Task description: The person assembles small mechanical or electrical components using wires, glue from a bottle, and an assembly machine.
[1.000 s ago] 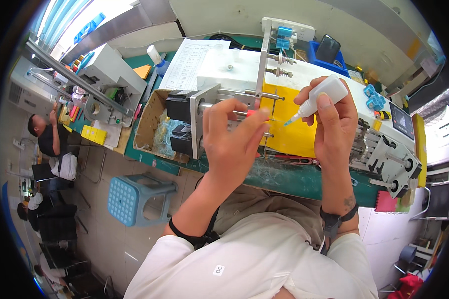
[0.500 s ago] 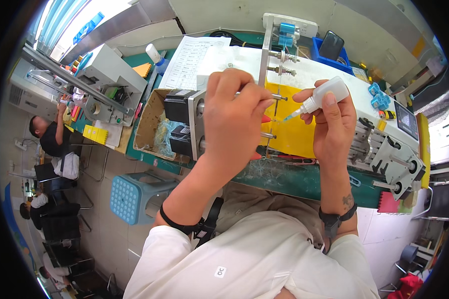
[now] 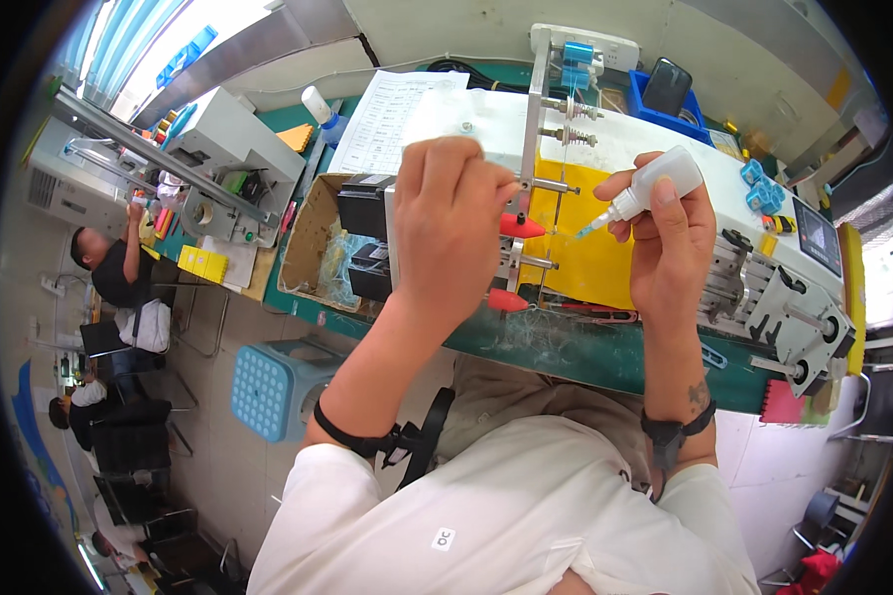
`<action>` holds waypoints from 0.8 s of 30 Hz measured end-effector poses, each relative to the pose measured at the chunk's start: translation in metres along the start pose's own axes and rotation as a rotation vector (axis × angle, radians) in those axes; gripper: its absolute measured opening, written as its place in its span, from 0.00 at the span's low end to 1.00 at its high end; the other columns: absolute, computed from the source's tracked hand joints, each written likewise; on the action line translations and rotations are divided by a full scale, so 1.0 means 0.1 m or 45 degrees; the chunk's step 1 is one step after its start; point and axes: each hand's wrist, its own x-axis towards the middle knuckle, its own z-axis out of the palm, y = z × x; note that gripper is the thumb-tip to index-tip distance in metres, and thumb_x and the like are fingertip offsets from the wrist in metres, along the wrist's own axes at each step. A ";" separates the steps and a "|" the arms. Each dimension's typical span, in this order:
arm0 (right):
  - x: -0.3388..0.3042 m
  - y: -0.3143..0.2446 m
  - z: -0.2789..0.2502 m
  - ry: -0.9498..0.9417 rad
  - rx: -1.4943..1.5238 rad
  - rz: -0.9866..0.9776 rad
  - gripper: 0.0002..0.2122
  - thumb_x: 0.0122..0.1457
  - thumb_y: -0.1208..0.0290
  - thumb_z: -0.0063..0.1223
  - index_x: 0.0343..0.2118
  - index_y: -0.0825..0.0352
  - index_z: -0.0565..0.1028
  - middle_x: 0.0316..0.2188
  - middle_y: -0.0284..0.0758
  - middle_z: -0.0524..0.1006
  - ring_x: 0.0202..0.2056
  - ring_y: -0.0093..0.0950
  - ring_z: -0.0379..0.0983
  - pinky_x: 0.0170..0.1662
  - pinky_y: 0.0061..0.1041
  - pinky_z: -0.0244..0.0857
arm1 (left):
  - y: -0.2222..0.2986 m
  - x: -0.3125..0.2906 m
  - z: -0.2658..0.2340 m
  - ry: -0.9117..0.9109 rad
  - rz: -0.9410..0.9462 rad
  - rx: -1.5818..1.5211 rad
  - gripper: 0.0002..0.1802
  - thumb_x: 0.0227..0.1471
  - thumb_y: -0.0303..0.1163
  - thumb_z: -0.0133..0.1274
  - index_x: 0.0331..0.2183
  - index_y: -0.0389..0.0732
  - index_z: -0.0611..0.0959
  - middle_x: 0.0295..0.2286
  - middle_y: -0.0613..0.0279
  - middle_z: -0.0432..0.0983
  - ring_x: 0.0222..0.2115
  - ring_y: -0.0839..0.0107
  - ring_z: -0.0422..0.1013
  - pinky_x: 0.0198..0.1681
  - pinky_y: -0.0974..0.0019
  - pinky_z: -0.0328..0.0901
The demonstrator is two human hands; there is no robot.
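Observation:
My right hand [image 3: 673, 233] is closed around a white squeeze bottle [image 3: 673, 178] with a thin dispensing tip. The bottle is tilted, its tip pointing down and left toward the metal shafts of a winding machine [image 3: 538, 99]. My left hand [image 3: 445, 223] is closed in a pinch left of the upper metal shaft [image 3: 556, 185]; whatever its fingers hold is hidden or too fine to make out. Just beside that hand, an upper red cone [image 3: 522, 226] and a lower red cone [image 3: 507, 300] stick out to the right. Behind the bottle's tip lies a yellow sheet [image 3: 590, 268].
Black motors [image 3: 365, 206] and a cardboard box [image 3: 303, 243] holding tangled clear film stand at left. At right are a metal slide assembly [image 3: 789, 322] and blue clips [image 3: 762, 188]. A phone [image 3: 668, 84] rests in a blue tray. A blue stool [image 3: 273, 392] stands below the bench.
My left hand has drawn back left from the upper shaft, uncovering more of the red cones. The bottle stays in my right hand, its tip still toward the shafts. The whole view has shifted slightly.

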 end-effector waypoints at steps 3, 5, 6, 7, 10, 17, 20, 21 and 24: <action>-0.01 0.02 -0.02 0.004 0.035 -0.016 0.15 0.80 0.59 0.57 0.58 0.66 0.76 0.44 0.45 0.89 0.36 0.20 0.81 0.40 0.21 0.74 | 0.13 0.17 -0.05 -0.001 0.068 -0.067 0.09 0.54 0.24 0.72 0.37 0.40 0.88 0.41 0.57 0.74 0.44 0.53 0.71 0.47 0.53 0.67; -0.01 0.02 -0.03 0.020 0.047 -0.019 0.15 0.81 0.59 0.56 0.58 0.66 0.76 0.44 0.45 0.89 0.36 0.20 0.81 0.40 0.21 0.74 | 0.26 0.13 -0.10 -0.015 0.097 -0.120 0.09 0.54 0.24 0.72 0.37 0.40 0.88 0.41 0.57 0.74 0.44 0.53 0.72 0.47 0.53 0.68; 0.00 0.02 -0.03 0.030 0.059 -0.024 0.15 0.81 0.59 0.56 0.58 0.66 0.76 0.44 0.45 0.89 0.36 0.20 0.81 0.40 0.22 0.74 | 0.33 0.07 -0.13 -0.057 0.046 -0.228 0.09 0.54 0.25 0.73 0.37 0.40 0.88 0.41 0.57 0.74 0.44 0.53 0.72 0.47 0.53 0.68; 0.00 0.03 -0.03 0.035 0.058 -0.026 0.15 0.81 0.59 0.56 0.58 0.66 0.76 0.44 0.45 0.89 0.36 0.20 0.81 0.40 0.22 0.74 | 0.41 0.00 -0.17 -0.097 -0.006 -0.333 0.09 0.54 0.25 0.73 0.37 0.40 0.88 0.41 0.56 0.74 0.43 0.53 0.72 0.47 0.53 0.68; 0.01 0.04 -0.01 0.033 0.061 -0.019 0.15 0.82 0.58 0.55 0.57 0.66 0.76 0.45 0.45 0.89 0.35 0.20 0.80 0.40 0.21 0.73 | 0.57 -0.32 -0.16 -0.166 -0.148 -0.514 0.10 0.54 0.26 0.73 0.37 0.40 0.88 0.41 0.56 0.74 0.43 0.53 0.71 0.47 0.54 0.68; -0.01 0.08 -0.01 0.010 -0.010 -0.065 0.15 0.81 0.56 0.55 0.57 0.64 0.76 0.43 0.45 0.90 0.35 0.20 0.81 0.40 0.21 0.73 | 0.62 -0.74 0.02 -0.144 -0.281 -0.474 0.09 0.55 0.27 0.73 0.38 0.40 0.88 0.41 0.57 0.73 0.43 0.54 0.69 0.48 0.53 0.67; -0.01 0.08 -0.01 -0.005 -0.018 -0.064 0.16 0.81 0.56 0.56 0.57 0.64 0.75 0.43 0.45 0.90 0.35 0.21 0.81 0.40 0.21 0.73 | 0.60 -0.76 0.05 -0.142 -0.260 -0.474 0.09 0.55 0.26 0.72 0.38 0.40 0.88 0.41 0.57 0.73 0.43 0.54 0.69 0.48 0.53 0.67; -0.01 0.08 -0.01 -0.016 -0.018 -0.062 0.16 0.81 0.55 0.56 0.56 0.64 0.75 0.43 0.45 0.90 0.35 0.21 0.81 0.40 0.21 0.73 | 0.60 -0.76 0.05 -0.142 -0.261 -0.474 0.09 0.55 0.26 0.72 0.38 0.40 0.88 0.41 0.57 0.73 0.43 0.54 0.69 0.48 0.53 0.67; -0.01 0.09 0.00 -0.035 -0.020 -0.074 0.15 0.81 0.55 0.56 0.56 0.63 0.75 0.43 0.45 0.90 0.35 0.21 0.81 0.40 0.21 0.73 | 0.59 -0.77 0.05 -0.133 -0.240 -0.462 0.09 0.55 0.25 0.72 0.38 0.40 0.88 0.41 0.56 0.73 0.43 0.54 0.69 0.48 0.53 0.67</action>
